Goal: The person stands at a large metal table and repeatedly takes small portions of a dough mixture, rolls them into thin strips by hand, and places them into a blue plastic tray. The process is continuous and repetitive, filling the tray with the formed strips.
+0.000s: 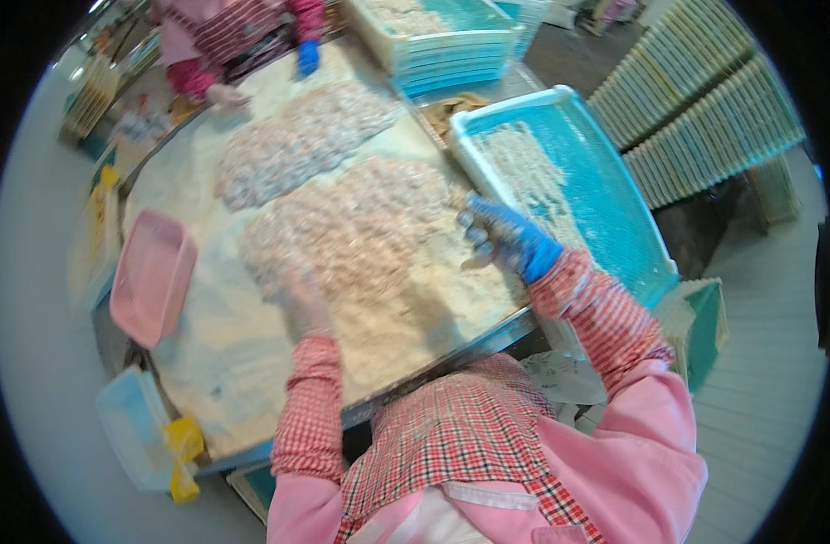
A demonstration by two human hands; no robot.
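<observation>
Probably soft and slippery, the nearer pinkish heap (351, 222) lay between both hands' fingers, best scooped from beneath; the right hand (521, 243) had curled fingers, the left hand (304, 304) blurred ones, any grip indiscernible.

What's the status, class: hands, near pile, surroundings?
Left hand at near pile, blurred. Blue-gloved right hand beside pile, grip unclear. Pale crumbs around pile. Blue tray close on right.
</observation>
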